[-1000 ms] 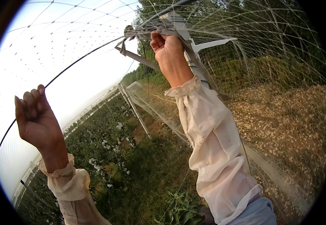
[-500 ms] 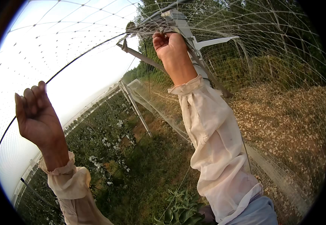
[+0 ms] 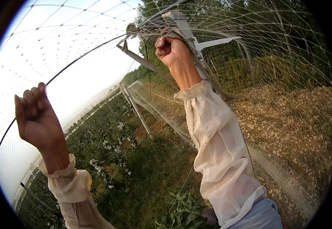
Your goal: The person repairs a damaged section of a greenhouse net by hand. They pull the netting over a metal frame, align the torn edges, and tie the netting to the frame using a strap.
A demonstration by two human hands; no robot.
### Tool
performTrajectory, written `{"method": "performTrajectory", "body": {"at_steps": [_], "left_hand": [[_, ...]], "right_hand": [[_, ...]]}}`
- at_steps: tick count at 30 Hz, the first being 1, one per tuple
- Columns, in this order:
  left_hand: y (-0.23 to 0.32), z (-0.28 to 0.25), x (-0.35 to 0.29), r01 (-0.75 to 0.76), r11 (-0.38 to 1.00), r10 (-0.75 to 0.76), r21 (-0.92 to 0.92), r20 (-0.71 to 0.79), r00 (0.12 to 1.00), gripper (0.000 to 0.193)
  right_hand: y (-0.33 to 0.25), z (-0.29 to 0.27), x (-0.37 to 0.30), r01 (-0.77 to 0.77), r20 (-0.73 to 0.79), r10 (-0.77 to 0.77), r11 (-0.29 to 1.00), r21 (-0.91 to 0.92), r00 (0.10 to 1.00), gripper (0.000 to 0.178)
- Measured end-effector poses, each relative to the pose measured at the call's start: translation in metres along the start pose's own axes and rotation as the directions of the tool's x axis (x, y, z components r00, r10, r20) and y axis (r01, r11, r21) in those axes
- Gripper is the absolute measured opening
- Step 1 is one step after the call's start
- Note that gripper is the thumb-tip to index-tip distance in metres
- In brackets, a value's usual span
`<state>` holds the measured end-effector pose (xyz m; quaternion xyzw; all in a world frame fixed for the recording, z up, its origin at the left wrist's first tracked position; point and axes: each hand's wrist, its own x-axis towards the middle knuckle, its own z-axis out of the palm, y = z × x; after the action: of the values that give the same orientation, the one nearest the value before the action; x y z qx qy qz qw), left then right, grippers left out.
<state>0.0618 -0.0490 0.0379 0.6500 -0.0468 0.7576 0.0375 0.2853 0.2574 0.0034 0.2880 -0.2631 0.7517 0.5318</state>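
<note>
Raised at the left, my left hand (image 3: 40, 120) has its fingers curled round a thin black wire (image 3: 78, 63) that runs along the netting. My right hand (image 3: 171, 51) is closed just below the top of a pale post (image 3: 187, 28); what its fingers pinch is hidden. Bunched white netting (image 3: 152, 31) gathers at the wire above that hand. A grey-brown strip (image 3: 148, 64) hangs from the wire and passes behind my right wrist. Another brownish strip (image 3: 218, 89) slants down by the post, its upper part close to my right fingers.
White netting (image 3: 250, 17) spreads overhead and down the right side. A pale bracket (image 3: 217, 43) sticks out from the post. Leafy rows with white patches (image 3: 106, 147) stand at lower left, beside a slanting pole (image 3: 137, 110). Dry leaves (image 3: 288, 122) cover ground at right.
My right hand has drawn slightly down from the bunched netting, its fingers curled tighter. The left hand holds its place on the wire.
</note>
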Motion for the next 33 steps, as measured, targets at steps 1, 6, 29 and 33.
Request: {"method": "performTrajectory", "body": {"at_steps": [1,6,29,33], "left_hand": [[-0.002,0.003,0.000,-0.002,1.000,0.002,0.006,-0.020,1.000,0.043],[-0.002,-0.004,-0.002,-0.009,1.000,0.009,0.027,-0.001,1.000,0.044],[-0.004,0.001,-0.004,-0.014,0.996,0.020,0.085,-0.077,0.997,0.041],[-0.002,-0.004,-0.002,-0.012,0.998,0.012,0.067,-0.005,1.000,0.041]], "right_hand": [[-0.006,-0.015,0.004,-0.062,0.107,0.057,0.997,0.044,0.993,0.010],[0.006,-0.034,0.007,-0.205,0.370,0.082,0.930,0.306,0.925,0.011],[0.010,-0.020,0.003,0.048,0.347,-0.168,0.944,0.328,0.923,0.021],[0.006,-0.015,0.009,0.056,0.308,-0.154,0.950,0.306,0.939,0.019]]}}
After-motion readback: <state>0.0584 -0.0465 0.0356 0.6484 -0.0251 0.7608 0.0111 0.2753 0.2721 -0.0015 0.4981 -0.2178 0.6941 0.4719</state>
